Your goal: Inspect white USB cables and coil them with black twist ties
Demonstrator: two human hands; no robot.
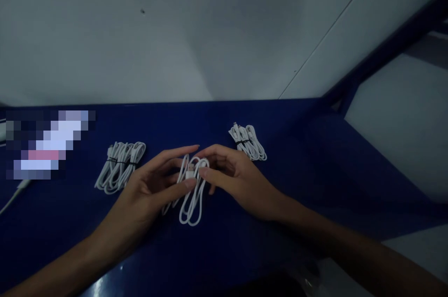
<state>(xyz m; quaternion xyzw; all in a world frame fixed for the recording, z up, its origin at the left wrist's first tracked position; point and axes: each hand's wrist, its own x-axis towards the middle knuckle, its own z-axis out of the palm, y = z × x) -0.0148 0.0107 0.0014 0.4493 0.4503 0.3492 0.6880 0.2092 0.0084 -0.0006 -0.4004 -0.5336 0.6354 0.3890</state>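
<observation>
A looped white cable (192,203) with a USB plug at its top is held between both hands, over the blue table (196,124). My left hand (157,183) has its thumb pressed on the coil near the plug, with the index finger stretched past it. My right hand (231,171) pinches the upper right of the loops with thumb and fingers. More white loops show behind my left fingers; whether they belong to the same cable I cannot tell.
Tied white cable bundles (121,166) lie left of the hands, and another tied group (248,142) lies behind my right hand. A pixelated bright object (52,145) with a white cord is at far left. A pale wall rises behind the table.
</observation>
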